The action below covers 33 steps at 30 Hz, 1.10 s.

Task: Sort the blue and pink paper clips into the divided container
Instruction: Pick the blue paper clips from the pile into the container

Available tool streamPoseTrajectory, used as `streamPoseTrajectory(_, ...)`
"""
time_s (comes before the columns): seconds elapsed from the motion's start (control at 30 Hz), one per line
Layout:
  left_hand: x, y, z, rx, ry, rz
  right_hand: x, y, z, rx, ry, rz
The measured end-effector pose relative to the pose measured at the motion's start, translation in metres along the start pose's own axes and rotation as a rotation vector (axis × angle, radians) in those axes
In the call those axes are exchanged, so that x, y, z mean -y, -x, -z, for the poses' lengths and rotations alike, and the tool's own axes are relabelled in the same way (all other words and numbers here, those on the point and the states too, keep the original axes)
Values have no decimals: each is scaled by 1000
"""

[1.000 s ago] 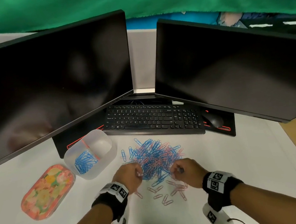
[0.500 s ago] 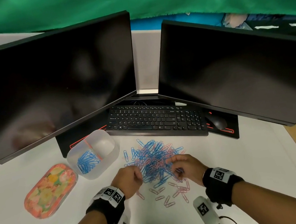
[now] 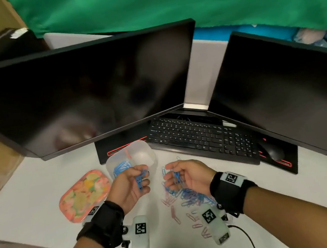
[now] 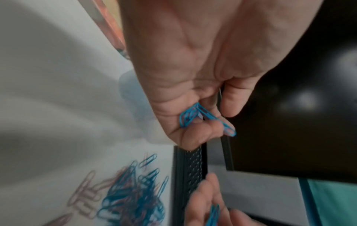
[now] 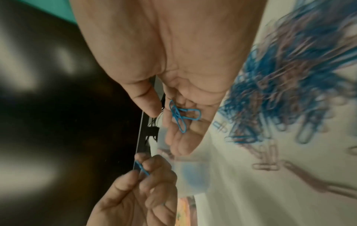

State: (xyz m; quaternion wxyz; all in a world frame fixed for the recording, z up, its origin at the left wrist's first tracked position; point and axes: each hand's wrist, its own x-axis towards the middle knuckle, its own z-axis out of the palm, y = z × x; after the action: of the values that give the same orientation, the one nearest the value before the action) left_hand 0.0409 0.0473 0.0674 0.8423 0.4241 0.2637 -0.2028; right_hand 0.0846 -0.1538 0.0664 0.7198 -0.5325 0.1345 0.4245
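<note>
mixed heap of blue and pink paper clips (image 3: pixel 188 195) on the white desk (image 3: pixel 240 192), near the front edge, partly hidden under the right hand; loose pink clips (image 3: pixel 173 214) scattered on its near side. just left and farther back, translucent divided container (image 3: pixel 131 159), a batch of blue clips (image 3: pixel 120 168) in the left compartment, right compartment looking bare, though hazy. left hand (image 3: pixel 131 185) raised palm-up just near of the container, fingers curled round a small bunch of blue clips (image 4: pixel 204 118), thumb set a little apart in the left wrist view. right hand (image 3: pixel 188 177) raised palm-up over the heap, a few blue clips (image 5: pixel 181 114) lying on loosely curled fingers, thumb clear of them; whether pinched or merely cradled, cannot tell. hands close together, not touching. left of the container, flat orange floral lid or tray (image 3: pixel 83 194). farther back, black keyboard (image 3: pixel 197 136), black mouse (image 3: pixel 272 151) on a red-trimmed mat at the right, two dark monitors (image 3: pixel 91 87) angled together, green cloth (image 3: pixel 163 1) above.
</note>
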Motion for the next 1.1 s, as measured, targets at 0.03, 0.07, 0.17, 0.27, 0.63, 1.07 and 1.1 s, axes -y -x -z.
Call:
streamPoseTrajectory(0.03, -6, 1, 5, -41, 39, -32, 5, -6, -12, 8, 24, 4)
streamPoseTrajectory(0.07, -11, 2, 10, -88, 67, -69, 10, -13, -24, 15, 57, 7)
streamPoseTrajectory(0.17, -28, 0, 23, -275, 43, -152, 25, -30, -62, 20, 159, 20)
streamPoseTrajectory(0.27, -43, 0, 34, -380, 43, -164, 35, -50, -94, 8, 253, 27)
streamPoseTrajectory(0.63, -58, -12, 41, -459, -16, -161, 42, -61, -89, -139, 426, 201)
streamPoseTrajectory(1.07, -27, -8, -6, -197, -776, -352, -24, 29, 59, -411, 481, 154)
streamPoseTrajectory(1.1, -20, -7, -12, -130, -869, -354, -32, 32, 67, -433, 528, 148)
